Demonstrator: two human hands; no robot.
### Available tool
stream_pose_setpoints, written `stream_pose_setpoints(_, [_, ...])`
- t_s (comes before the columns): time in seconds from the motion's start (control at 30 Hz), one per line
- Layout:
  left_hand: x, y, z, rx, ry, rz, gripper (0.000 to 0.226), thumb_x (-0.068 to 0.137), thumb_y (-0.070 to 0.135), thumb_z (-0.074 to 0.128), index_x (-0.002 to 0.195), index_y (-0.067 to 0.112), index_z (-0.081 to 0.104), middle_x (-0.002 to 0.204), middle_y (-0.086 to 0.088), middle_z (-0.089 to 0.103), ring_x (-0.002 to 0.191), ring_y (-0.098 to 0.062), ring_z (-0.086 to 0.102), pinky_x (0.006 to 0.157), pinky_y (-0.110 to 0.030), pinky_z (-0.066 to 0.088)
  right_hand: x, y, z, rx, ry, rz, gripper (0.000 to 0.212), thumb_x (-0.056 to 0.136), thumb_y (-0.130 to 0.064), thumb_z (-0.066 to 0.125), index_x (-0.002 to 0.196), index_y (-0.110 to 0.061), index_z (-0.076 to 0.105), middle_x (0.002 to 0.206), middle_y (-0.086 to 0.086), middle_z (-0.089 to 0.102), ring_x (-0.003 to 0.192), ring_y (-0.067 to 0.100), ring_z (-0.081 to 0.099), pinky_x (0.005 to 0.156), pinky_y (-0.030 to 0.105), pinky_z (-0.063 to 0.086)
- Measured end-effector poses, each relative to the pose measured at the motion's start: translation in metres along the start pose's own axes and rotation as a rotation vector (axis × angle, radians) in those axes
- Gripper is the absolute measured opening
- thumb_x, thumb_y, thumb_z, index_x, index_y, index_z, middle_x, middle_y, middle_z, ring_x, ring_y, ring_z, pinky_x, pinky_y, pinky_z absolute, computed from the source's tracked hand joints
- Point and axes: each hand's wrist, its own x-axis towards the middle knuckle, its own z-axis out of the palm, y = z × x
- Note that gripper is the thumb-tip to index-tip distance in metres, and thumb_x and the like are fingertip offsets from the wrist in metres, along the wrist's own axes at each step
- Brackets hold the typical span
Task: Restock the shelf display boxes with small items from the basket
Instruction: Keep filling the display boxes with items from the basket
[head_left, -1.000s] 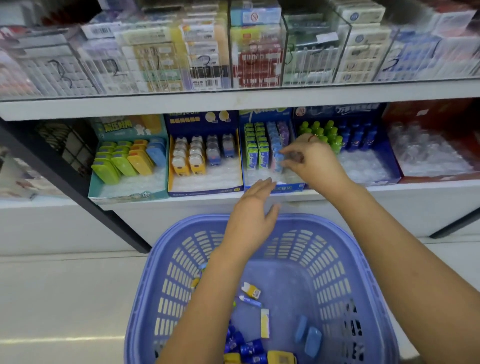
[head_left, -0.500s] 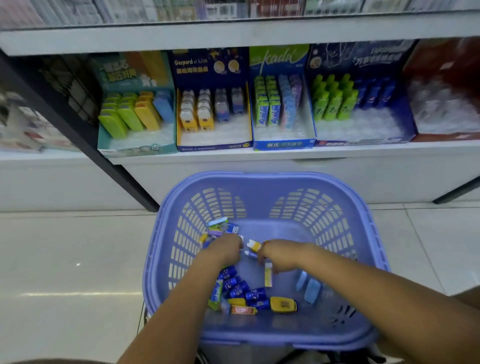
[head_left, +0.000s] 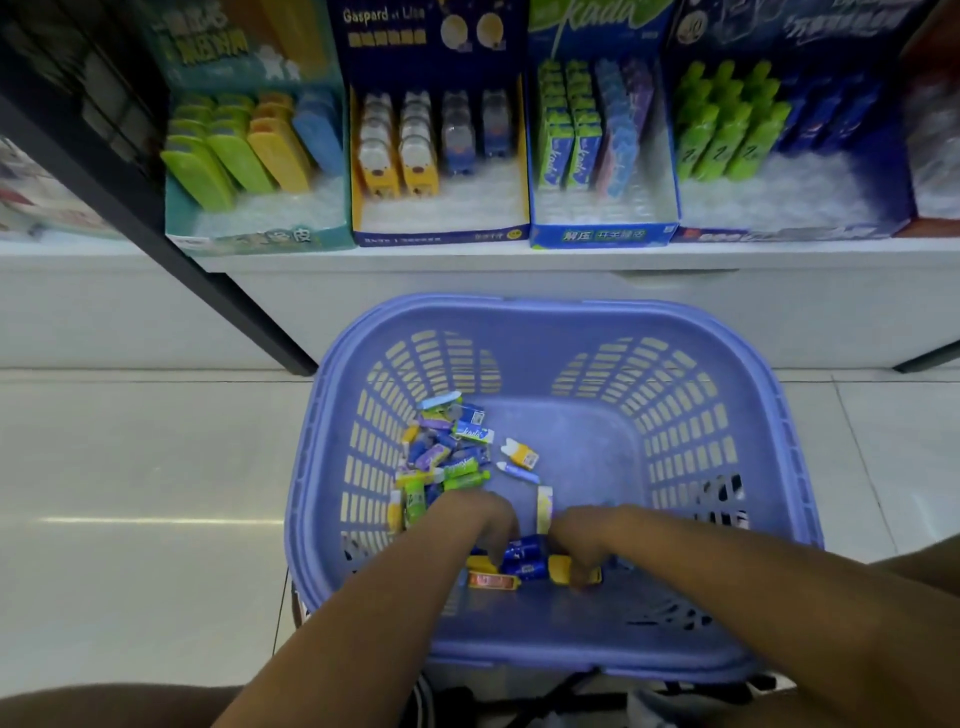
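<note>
Both hands, left hand (head_left: 491, 519) and right hand (head_left: 576, 540), reach into the lilac slotted plastic basket (head_left: 748, 467) over small dark-blue packets (head_left: 524, 556). Whether the fingers hold anything cannot be told. Best gather one kind per trip, matching one display box.

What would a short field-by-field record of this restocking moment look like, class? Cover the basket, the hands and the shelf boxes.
container: purple basket on the floor below the shelf
contents: small packaged items heaped at its left side, a few loose in the middle
left hand: down among the items, grip unclear
right hand: down beside a yellow item, grip unclear
shelf: four display boxes in a row, front slots partly empty
</note>
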Motion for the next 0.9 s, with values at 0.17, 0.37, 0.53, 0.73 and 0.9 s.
stream_pose_setpoints(0.17, [0.006, 0.002, 0.003, -0.039, 0.104, 0.019, 0.044, 0.090, 0.019, 0.062, 0.132, 0.008, 0.053, 0.131, -0.012, 0.054, 0.112, -0.030, 0.056, 0.090, -0.038, 0.048, 0.006, 0.001, -0.001, -0.017, 0.014, -0.016, 0.042, 0.072, -0.037, 0.077, 0.098, -0.006, 0.064, 0.101, 0.016, 0.064, 0.092, 0.032, 0.061, 0.078, 0.036, 0.048])
stream_pose_setpoints(0.37, [0.017, 0.004, 0.009, -0.070, 0.127, 0.017, 0.044, 0.089, 0.021, 0.064, 0.128, 0.004, 0.055, 0.127, -0.014, 0.057, 0.112, -0.031, 0.057, 0.091, -0.040, 0.047, -0.006, 0.015, -0.016, 0.131, 0.147, 0.128, 0.025, 0.076, -0.031, 0.072, 0.081, -0.012, 0.056, 0.085, 0.012, 0.056, 0.074, 0.025, 0.052, 0.068, 0.033, 0.043])
stream_pose_setpoints(0.53, [0.023, 0.009, 0.016, -0.002, 0.166, -0.015, 0.037, 0.086, 0.026, 0.067, 0.112, -0.001, 0.062, 0.113, -0.018, 0.062, 0.101, -0.033, 0.060, 0.080, -0.039, 0.048, -0.032, 0.037, -0.045, 0.508, 0.113, 0.177, 0.034, 0.091, -0.025, 0.057, 0.063, -0.008, 0.046, 0.065, 0.013, 0.054, 0.055, 0.022, 0.060, 0.055, 0.027, 0.049])
stream_pose_setpoints(0.73, [0.028, 0.014, 0.014, 0.145, 0.205, -0.011, 0.031, 0.086, 0.025, 0.067, 0.102, -0.001, 0.064, 0.105, -0.018, 0.064, 0.097, -0.033, 0.061, 0.072, -0.036, 0.045, -0.061, 0.048, -0.068, 0.862, 0.141, 0.060, 0.019, 0.098, -0.018, 0.048, 0.099, 0.001, 0.051, 0.088, 0.015, 0.064, 0.060, 0.015, 0.054, 0.053, 0.020, 0.047])
stream_pose_setpoints(0.9, [0.026, 0.010, 0.011, 0.008, 0.237, -0.005, 0.028, 0.085, 0.021, 0.067, 0.065, 0.008, 0.052, 0.069, -0.011, 0.053, 0.074, -0.031, 0.055, 0.062, -0.034, 0.040, -0.089, 0.060, -0.083, 1.129, 0.221, -0.052, 0.015, 0.098, -0.023, 0.048, 0.106, -0.011, 0.052, 0.072, 0.003, 0.052, 0.051, 0.009, 0.049, 0.047, 0.017, 0.042])
